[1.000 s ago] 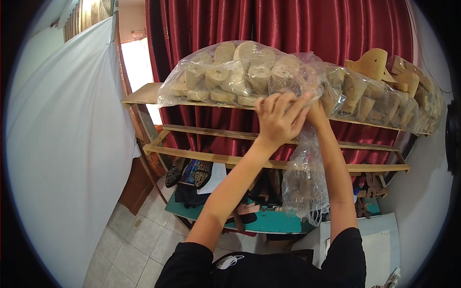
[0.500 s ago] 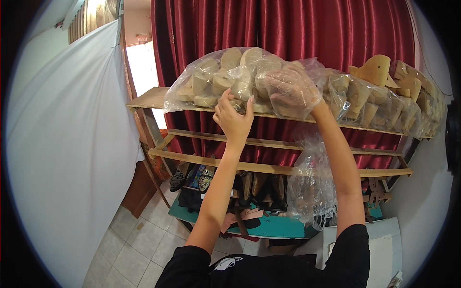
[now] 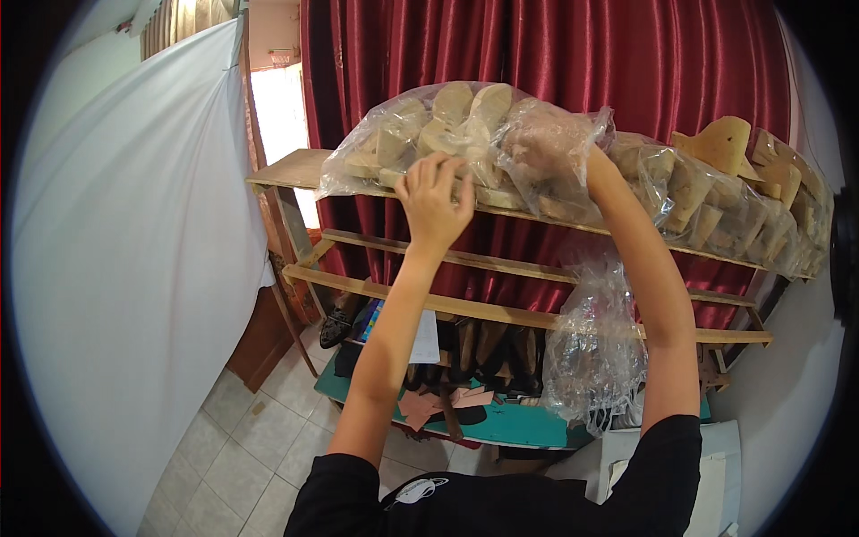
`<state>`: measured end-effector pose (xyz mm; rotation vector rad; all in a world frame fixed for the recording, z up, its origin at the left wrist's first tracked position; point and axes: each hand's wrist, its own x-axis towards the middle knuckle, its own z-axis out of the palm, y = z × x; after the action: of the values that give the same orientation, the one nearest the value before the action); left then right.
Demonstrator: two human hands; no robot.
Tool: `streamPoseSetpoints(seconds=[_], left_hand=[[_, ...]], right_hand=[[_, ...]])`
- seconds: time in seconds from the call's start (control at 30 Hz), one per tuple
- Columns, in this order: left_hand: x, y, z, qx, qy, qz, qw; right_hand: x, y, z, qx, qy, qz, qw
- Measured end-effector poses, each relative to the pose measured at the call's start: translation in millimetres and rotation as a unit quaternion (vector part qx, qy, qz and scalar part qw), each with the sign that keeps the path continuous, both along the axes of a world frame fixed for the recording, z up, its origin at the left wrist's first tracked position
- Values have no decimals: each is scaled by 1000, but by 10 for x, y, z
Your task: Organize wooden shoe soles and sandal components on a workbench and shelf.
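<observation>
A large clear plastic bag [image 3: 344, 174] lies on the top shelf, filled with several pale wooden wedge-shaped shoe pieces [image 3: 452, 103]. My right hand [image 3: 548, 143] is inside the bag's right end, with plastic around it up to the wrist. Its fingers are blurred behind the film, so their grip does not show. At the bag's front, by the shelf edge, is my left hand [image 3: 436, 201], its fingers bent and its thumb apart. Nothing shows in it; whether its fingertips touch the plastic I cannot tell.
More bagged wooden pieces [image 3: 689, 192] fill the right of the wooden shelf [image 3: 291, 168]. Bare wooden rails [image 3: 501, 312] run beneath. Crumpled clear bags [image 3: 591, 358] hang by my right forearm. Lower down are shoes [image 3: 338, 328] and a teal table [image 3: 532, 428]. A red curtain [image 3: 555, 54] hangs behind.
The whole view has shifted slightly. My left hand's fingers have curled more toward the bag. My right hand has shifted a little left within the plastic, its fingers less distinct than before.
</observation>
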<state>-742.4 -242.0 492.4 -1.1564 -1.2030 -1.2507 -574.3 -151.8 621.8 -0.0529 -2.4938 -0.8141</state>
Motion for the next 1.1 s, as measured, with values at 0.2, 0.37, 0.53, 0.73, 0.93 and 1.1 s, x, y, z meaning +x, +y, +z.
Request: streamPoseSetpoints(seconds=[0.2, 0.37, 0.53, 0.73, 0.93, 1.1], left_hand=[[-268, -39, 165, 19, -34, 13, 999], [-405, -20, 329, -66, 99, 30, 992], [-502, -121, 440, -184, 34, 5, 982], [-538, -105, 429, -98, 36, 15, 994], [-536, -29, 190, 28, -14, -14, 999], [-410, 7, -46, 1, 5, -41, 999]], right_hand=[[-60, -285, -108, -125, 16, -160, 979], [-33, 5, -131, -181, 25, -95, 979], [-147, -190, -130, -137, -13, -171, 976], [-328, -16, -239, -26, -7, -261, 965], [-298, -360, -120, -43, -22, -251, 967], [-213, -11, 29, -136, 42, -160, 977]])
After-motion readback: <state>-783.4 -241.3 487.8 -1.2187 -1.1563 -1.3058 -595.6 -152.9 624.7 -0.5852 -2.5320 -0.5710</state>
